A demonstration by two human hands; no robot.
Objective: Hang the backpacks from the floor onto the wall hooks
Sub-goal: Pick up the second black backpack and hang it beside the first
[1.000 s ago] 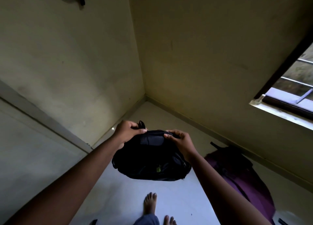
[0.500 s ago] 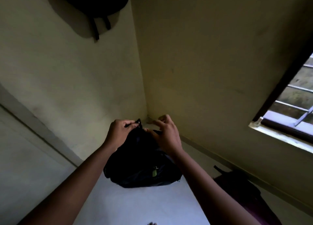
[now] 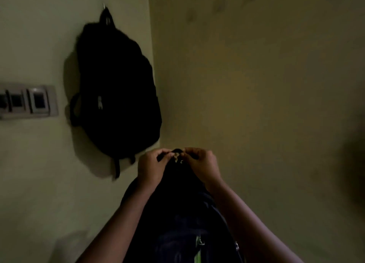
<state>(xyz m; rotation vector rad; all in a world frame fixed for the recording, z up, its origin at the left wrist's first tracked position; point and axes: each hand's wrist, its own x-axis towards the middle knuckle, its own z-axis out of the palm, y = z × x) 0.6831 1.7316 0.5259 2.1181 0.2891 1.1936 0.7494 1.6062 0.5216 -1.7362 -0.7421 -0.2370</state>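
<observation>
A dark backpack (image 3: 181, 219) with a green zip tag hangs between my arms, lifted in front of the right wall near the corner. My left hand (image 3: 151, 166) and my right hand (image 3: 201, 165) both pinch its top loop (image 3: 177, 151), one on each side. A second black backpack (image 3: 116, 88) hangs on the left wall from a small hook (image 3: 104, 5), its straps dangling below. No hook shows on the right wall in front of my hands.
A grey switch panel (image 3: 27, 101) sits on the left wall beside the hung backpack. The room corner (image 3: 153, 65) runs just right of that backpack. A dark blurred shape (image 3: 353, 164) shows at the right edge.
My view has swung up from the floor to the walls. Both hands have raised the dark backpack and closed together on its top loop. The purple backpack and window have left the view.
</observation>
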